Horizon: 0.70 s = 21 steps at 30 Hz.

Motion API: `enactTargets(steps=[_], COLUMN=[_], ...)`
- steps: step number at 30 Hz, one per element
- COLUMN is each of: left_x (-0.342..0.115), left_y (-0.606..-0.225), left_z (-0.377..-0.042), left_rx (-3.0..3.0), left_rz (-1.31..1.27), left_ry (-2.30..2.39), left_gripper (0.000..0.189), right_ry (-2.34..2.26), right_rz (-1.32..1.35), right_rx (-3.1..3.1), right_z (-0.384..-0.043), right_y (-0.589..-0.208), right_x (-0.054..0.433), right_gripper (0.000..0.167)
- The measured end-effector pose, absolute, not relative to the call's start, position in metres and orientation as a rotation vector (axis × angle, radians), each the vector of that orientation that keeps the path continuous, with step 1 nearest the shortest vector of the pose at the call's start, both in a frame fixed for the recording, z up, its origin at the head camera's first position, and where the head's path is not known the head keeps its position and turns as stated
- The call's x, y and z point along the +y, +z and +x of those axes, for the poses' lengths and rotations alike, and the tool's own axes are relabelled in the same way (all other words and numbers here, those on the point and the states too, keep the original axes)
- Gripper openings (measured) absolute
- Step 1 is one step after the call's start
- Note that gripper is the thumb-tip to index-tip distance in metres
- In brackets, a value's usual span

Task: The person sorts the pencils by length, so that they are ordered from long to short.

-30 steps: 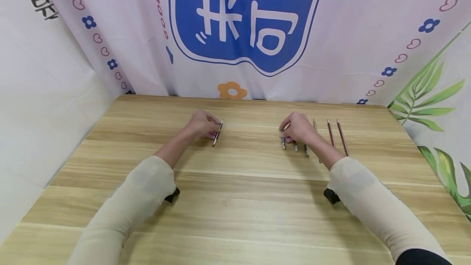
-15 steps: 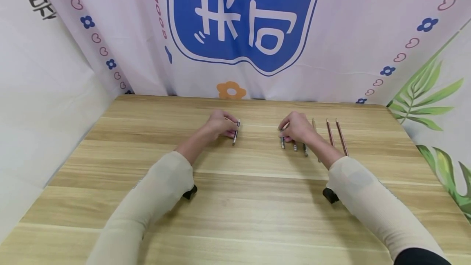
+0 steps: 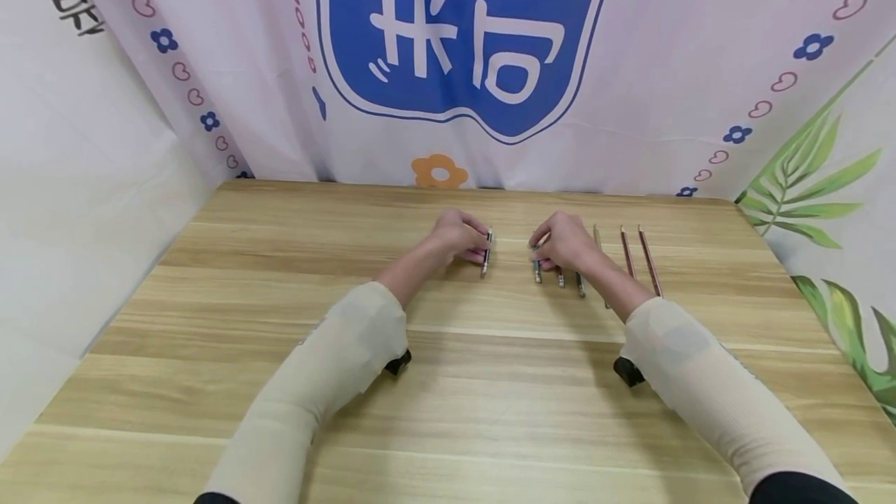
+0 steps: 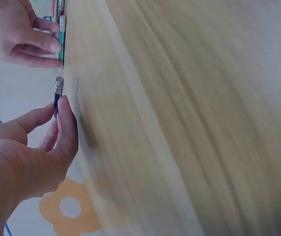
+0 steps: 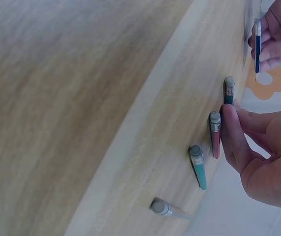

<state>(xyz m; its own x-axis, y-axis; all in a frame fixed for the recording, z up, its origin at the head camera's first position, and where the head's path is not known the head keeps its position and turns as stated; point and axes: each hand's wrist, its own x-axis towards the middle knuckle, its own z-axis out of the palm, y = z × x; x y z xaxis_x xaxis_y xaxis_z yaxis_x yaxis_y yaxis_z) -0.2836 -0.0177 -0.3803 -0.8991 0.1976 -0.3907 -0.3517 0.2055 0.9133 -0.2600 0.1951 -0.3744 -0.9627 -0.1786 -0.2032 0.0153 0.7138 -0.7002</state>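
Note:
My left hand [image 3: 458, 236] pinches a dark pencil [image 4: 58, 91] between thumb and fingers, its eraser end towards me, close over the table. To its right, my right hand [image 3: 567, 239] pinches a dark green pencil [image 5: 229, 93] near the eraser end, at the left end of a row of pencils. A red pencil [image 5: 216, 140] and a teal pencil [image 5: 199, 169] lie beside it, partly hidden under the right hand in the head view. A gap separates the two held pencils.
Further right in the row are a pale pencil [image 3: 598, 236] and two reddish pencils [image 3: 628, 251], partly covered by the right forearm. The wooden table [image 3: 448, 426] ends at a printed curtain [image 3: 280, 99] behind. Black wrist-worn devices [image 3: 399, 362] hang under both sleeves.
My left hand has moved steadily to the right with the dark pencil, narrowing the gap to the row. The right hand has stayed in place on the green pencil.

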Motion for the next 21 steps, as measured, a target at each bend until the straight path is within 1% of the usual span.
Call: enactTargets(steps=[11,21], left_x=[-0.001,0.018], left_y=[-0.381,-0.382], left_z=[-0.283,-0.283], left_rx=[2.079,2.115], left_rz=[-0.086,-0.034], left_ry=[1.708,1.665], left_gripper=[0.024,0.02], right_ry=[-1.097,-1.078], right_rz=[-0.135,-0.132], right_rx=[2.668,2.677], right_z=[-0.261,-0.262], right_y=[-0.374,-0.374], right_x=[0.194,0.196], right_gripper=[0.023,0.023])
